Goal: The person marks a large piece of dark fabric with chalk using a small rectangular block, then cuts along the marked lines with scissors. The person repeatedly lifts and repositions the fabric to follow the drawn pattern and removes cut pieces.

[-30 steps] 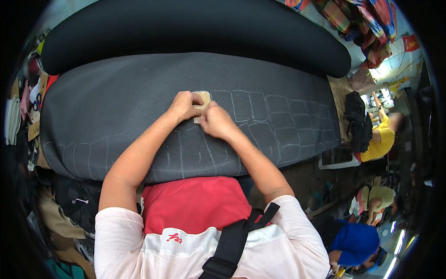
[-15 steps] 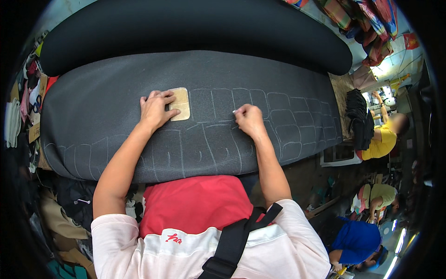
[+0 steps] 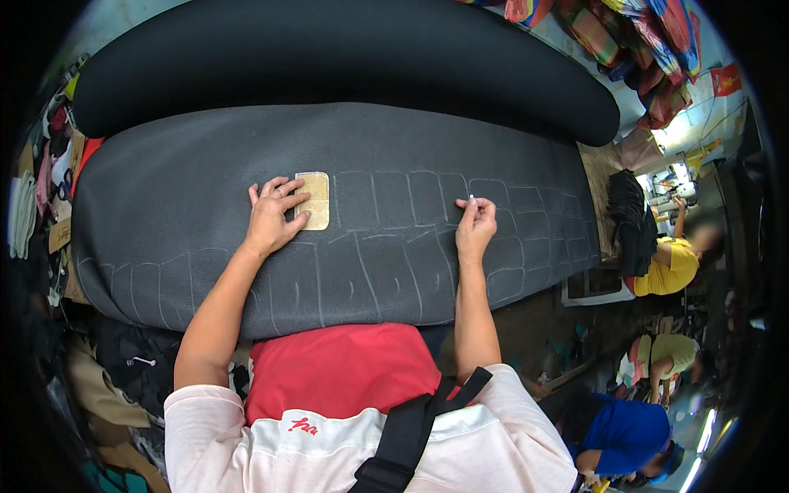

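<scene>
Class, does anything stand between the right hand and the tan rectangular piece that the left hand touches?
Nothing visible does: between the right hand and the tan piece lies only dark fabric with pale drawn outlines. The left hand touches the piece from its left side.

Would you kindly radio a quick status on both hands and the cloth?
Left hand partly covering tan panel. Right hand pinching white piece. Dark grey cloth marked with pale lines; nothing else seen on panel.

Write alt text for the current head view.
The left hand presses a flat tan rectangle on dark fabric marked with pale outlines; the right hand pinches a small white object. A black roll lies beyond.
</scene>
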`<control>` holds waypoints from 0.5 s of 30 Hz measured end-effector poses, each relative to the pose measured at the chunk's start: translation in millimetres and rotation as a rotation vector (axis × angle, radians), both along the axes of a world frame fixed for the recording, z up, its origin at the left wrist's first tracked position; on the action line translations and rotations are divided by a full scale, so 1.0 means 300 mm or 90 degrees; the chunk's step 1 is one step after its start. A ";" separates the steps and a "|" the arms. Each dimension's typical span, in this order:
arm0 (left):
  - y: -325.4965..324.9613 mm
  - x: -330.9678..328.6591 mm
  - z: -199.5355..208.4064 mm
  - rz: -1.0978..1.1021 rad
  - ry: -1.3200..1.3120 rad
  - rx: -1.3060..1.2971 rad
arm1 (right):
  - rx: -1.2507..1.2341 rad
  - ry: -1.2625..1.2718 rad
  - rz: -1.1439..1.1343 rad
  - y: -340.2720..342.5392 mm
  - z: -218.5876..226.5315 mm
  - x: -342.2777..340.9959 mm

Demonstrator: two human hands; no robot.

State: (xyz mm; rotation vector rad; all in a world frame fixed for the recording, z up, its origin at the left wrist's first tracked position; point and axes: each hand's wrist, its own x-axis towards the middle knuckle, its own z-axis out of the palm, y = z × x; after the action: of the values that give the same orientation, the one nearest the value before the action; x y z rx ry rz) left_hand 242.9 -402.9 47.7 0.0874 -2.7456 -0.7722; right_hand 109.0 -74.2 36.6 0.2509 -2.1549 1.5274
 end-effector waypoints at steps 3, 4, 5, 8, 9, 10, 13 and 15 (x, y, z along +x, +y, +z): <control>0.003 -0.003 -0.001 -0.004 0.000 -0.002 | -0.023 0.056 0.062 -0.010 0.020 -0.004; 0.003 -0.004 -0.002 -0.004 0.002 -0.008 | -0.017 0.049 0.083 -0.019 0.030 -0.004; 0.003 -0.004 -0.003 0.003 -0.007 -0.016 | -0.014 0.052 0.112 -0.028 0.041 -0.003; 0.004 -0.002 -0.005 0.002 0.000 -0.007 | 0.191 -0.047 0.140 -0.076 0.083 0.009; 0.005 -0.001 -0.005 0.004 -0.003 -0.005 | 0.250 -0.126 0.112 -0.096 0.102 0.013; 0.006 0.000 -0.004 0.007 -0.007 -0.001 | 0.217 -0.084 0.159 -0.112 0.129 0.007; 0.011 -0.001 0.000 0.010 -0.008 -0.010 | 0.147 -0.098 0.244 -0.166 0.208 0.006; 0.014 -0.003 0.005 0.009 -0.008 -0.013 | 0.083 -0.033 0.347 -0.239 0.219 0.022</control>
State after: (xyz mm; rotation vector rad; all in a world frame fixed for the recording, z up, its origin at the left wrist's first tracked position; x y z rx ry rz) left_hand 242.0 -398.6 49.1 0.1071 -2.7605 -0.7430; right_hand 115.5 -145.8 102.3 0.9139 -2.3501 1.6797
